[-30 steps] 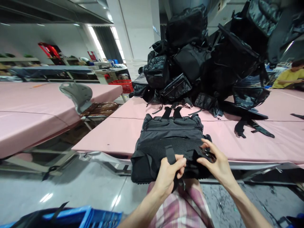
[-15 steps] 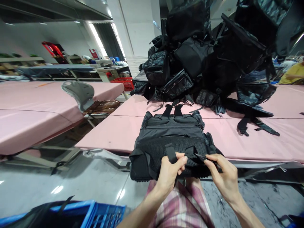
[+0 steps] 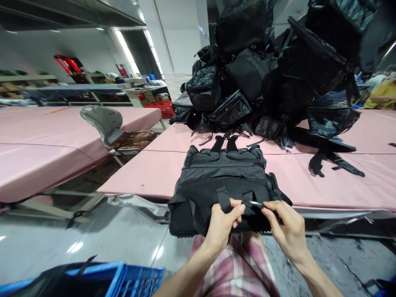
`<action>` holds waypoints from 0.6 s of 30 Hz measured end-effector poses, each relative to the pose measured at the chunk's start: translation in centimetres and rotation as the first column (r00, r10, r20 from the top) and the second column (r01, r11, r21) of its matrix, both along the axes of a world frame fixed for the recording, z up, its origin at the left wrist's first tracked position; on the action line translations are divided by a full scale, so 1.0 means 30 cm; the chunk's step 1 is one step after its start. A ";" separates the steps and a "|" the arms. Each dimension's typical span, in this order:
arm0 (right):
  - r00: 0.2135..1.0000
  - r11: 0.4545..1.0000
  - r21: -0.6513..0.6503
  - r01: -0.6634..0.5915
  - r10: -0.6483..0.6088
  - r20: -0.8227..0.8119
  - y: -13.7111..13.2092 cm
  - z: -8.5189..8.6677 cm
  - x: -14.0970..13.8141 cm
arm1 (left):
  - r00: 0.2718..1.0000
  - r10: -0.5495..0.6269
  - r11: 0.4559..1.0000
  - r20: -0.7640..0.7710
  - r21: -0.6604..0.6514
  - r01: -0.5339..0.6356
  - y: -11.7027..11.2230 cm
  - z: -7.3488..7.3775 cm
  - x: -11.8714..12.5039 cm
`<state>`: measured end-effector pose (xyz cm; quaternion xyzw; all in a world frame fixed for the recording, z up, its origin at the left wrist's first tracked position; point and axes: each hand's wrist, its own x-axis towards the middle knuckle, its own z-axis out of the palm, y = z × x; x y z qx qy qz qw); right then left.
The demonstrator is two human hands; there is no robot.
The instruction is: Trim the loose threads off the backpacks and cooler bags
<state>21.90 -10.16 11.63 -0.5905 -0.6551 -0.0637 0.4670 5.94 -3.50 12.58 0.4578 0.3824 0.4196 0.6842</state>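
Observation:
A black backpack [image 3: 222, 171] lies at the table's front edge, its mesh panel up and its near end over my lap. My left hand [image 3: 222, 218] is closed, pinching a black webbing strap [image 3: 223, 199] near the middle of the mesh. From there the strap runs right into a small loop [image 3: 249, 196]. My right hand [image 3: 284, 218] is closed too, thumb and forefinger pinching a slim dark piece with a shiny edge [image 3: 256, 204]. Its narrow end points left and touches the strap by the loop. I cannot make out its kind.
On the pink-covered table [image 3: 161, 173] behind the backpack rises a tall pile of black and camouflage bags [image 3: 253, 82]. A blue crate [image 3: 139, 278] with a dark bag stands on the floor at lower left. A grey chair [image 3: 103, 121] sits between tables.
My right hand has moved slightly left, bringing the slim piece's tip closer to my left fingers. My left hand and the backpack have hardly moved.

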 end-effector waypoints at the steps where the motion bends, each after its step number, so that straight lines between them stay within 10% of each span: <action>1: 1.000 1.000 0.013 0.018 -0.017 -0.011 0.004 0.002 0.000 | 1.000 -0.004 1.000 0.001 -0.008 0.004 0.000 -0.001 -0.001; 8: 0.978 0.976 -0.079 -0.203 0.206 0.031 0.041 0.048 -0.040 | 0.997 -0.071 0.997 -0.006 -0.033 0.071 -0.007 0.018 -0.010; 14: 0.773 0.870 -0.288 -0.401 0.152 -0.616 0.114 0.053 -0.058 | 0.992 0.029 0.994 -0.120 0.107 -0.016 -0.001 0.018 -0.015; 18: 0.707 0.845 -0.317 -0.430 0.096 -0.701 0.134 0.042 -0.036 | 0.996 -0.019 0.999 -0.088 0.045 0.023 0.011 0.009 -0.005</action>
